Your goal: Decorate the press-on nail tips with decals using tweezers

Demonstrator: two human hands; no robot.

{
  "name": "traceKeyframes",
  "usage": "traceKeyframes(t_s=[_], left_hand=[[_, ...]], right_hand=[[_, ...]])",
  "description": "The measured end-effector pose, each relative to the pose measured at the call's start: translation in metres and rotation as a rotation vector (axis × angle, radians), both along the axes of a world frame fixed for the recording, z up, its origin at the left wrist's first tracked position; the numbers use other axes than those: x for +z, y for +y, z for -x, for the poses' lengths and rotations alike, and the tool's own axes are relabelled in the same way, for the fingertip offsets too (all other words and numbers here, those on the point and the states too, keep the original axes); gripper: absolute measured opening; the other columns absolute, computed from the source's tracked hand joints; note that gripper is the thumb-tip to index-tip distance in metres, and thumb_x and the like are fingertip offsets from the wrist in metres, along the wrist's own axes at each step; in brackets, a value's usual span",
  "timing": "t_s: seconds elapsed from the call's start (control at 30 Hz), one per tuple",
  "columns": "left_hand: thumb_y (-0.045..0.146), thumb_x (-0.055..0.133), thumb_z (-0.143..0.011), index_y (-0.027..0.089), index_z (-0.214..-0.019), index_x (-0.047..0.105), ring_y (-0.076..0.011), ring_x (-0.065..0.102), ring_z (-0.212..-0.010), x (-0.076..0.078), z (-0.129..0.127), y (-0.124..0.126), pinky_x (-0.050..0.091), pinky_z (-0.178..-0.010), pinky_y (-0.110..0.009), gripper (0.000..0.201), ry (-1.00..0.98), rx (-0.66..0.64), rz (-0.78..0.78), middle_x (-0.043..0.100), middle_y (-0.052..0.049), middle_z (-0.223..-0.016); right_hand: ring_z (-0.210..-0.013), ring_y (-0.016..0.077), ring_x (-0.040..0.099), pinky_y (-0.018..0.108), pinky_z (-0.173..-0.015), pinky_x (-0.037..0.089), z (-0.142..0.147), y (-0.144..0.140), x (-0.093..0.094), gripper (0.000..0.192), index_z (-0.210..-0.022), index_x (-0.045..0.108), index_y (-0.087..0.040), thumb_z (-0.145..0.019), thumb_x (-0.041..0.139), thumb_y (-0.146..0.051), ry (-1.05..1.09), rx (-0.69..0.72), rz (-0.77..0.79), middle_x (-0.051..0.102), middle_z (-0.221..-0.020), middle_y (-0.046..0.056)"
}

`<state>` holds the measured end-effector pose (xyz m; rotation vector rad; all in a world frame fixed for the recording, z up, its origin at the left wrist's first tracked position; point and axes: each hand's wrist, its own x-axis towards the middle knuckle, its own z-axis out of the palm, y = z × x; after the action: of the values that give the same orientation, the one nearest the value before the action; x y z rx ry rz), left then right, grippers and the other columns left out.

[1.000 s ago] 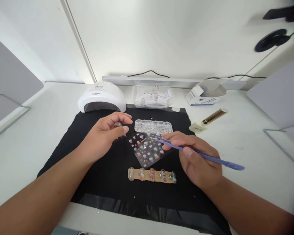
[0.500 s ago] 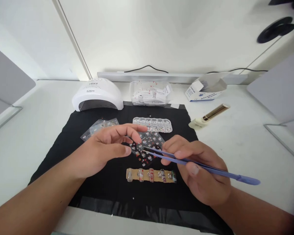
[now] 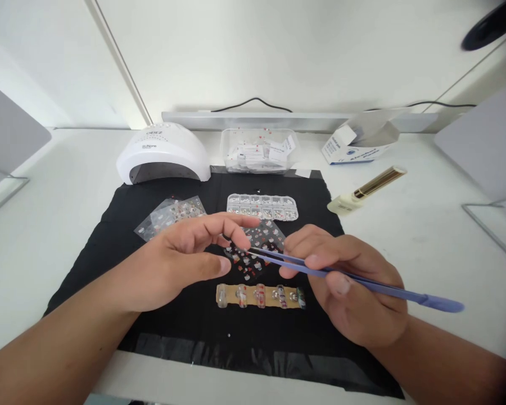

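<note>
Blue-purple tweezers (image 3: 358,279) are held in my right hand (image 3: 349,281), pinched between thumb and fingers, their tips pointing left. Those tips meet the index fingertip of my left hand (image 3: 194,253), whose thumb and fingers are apart; anything tiny at the tips is too small to make out. Beneath the hands lies a clear nail sticker sheet (image 3: 247,273) with red and white figures, partly covered by my fingers. Closer to me, a tan strip (image 3: 251,297) carries several decorated false nails (image 3: 260,295) in a row. Behind the hands sits a divided rhinestone case (image 3: 262,206).
Black cloth (image 3: 177,332) covers the middle of the white table. A white nail lamp (image 3: 164,152), a clear plastic box (image 3: 259,152) of packets and an open carton (image 3: 358,143) stand behind. To the right is a gold-capped bottle (image 3: 366,191); more sticker sheets (image 3: 168,216) lie left.
The tweezer tips have closed together and now reach my left index fingertip. The camera view has shifted slightly. Objects on the cloth stay in place.
</note>
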<state>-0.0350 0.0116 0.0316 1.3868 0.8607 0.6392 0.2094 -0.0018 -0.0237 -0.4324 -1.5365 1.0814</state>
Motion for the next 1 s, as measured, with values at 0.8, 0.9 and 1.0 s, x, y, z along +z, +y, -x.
traceKeyframes(t_s=[0.8,0.9,1.0], left_hand=[[0.017,0.063,-0.087,0.025,-0.101,0.067,-0.0291,0.050,-0.134,-0.0012,0.0001,-0.0008,0.044,-0.103,-0.041,0.016,0.052,0.013,-0.042,0.055,-0.002,-0.147],[0.017,0.063,-0.087,0.025,-0.101,0.067,-0.0299,0.051,-0.133,-0.0012,0.0006,-0.0011,0.045,-0.102,-0.042,0.016,0.055,0.016,-0.039,0.055,-0.003,-0.147],[0.018,0.064,-0.088,0.025,-0.100,0.067,-0.0298,0.050,-0.134,-0.0012,0.0008,-0.0014,0.044,-0.103,-0.042,0.015,0.041,0.011,-0.039,0.055,-0.003,-0.146]], right_hand=[[-0.076,0.0232,0.061,0.044,-0.069,0.048,-0.0008,-0.0007,0.0019,0.022,-0.108,0.071,-0.024,-0.095,0.053,-0.023,-0.005,-0.010,-0.013,0.072,-0.084,0.006],[-0.075,0.0231,0.060,0.044,-0.069,0.049,-0.0007,-0.0007,0.0022,0.021,-0.107,0.071,-0.025,-0.095,0.054,-0.025,-0.013,-0.027,-0.006,0.072,-0.082,0.006],[-0.074,0.0231,0.061,0.044,-0.067,0.049,-0.0002,-0.0006,0.0020,0.020,-0.107,0.071,-0.026,-0.095,0.054,-0.026,-0.015,-0.040,-0.010,0.073,-0.081,0.006]])
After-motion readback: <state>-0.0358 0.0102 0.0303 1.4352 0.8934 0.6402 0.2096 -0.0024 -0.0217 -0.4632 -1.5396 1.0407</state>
